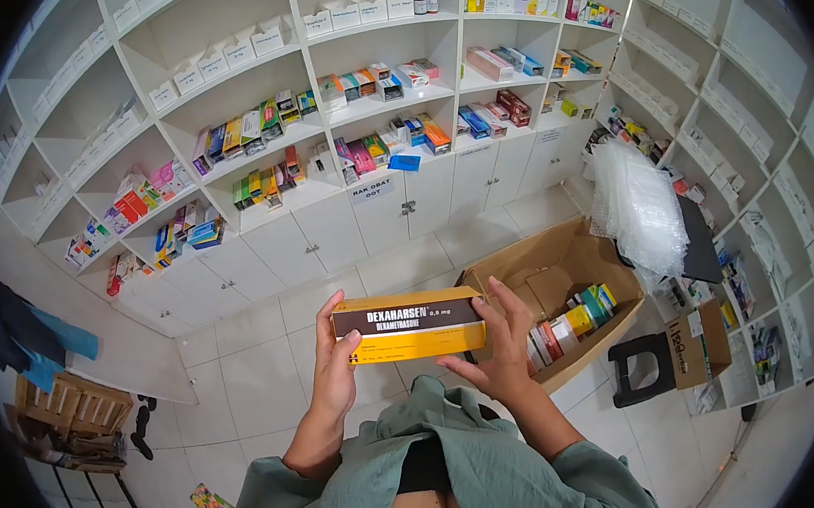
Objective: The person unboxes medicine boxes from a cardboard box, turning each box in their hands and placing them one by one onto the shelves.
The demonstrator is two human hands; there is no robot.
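I hold a long yellow and dark brown medicine box [406, 329] in front of my chest, its printed face reading "Dexaharsen 0,5 mg, Dexamethasone" turned up towards me. My left hand [331, 371] is closed around its left end, with the thumb on the front face. At the right end, my right hand [506, 351] has a fingertip at the upper corner and the thumb along the lower edge, the other fingers spread. Beyond my right hand stands an open cardboard carton [491, 265], with several medicine boxes [574, 320] in a row inside.
White shelves [379, 110] with many medicine boxes curve around ahead. Bubble wrap [639, 209] lies beyond the carton. A black stool [643, 365] and a smaller cardboard box [698, 345] stand at right. A wooden crate [75, 405] is at lower left on the tiled floor [257, 376].
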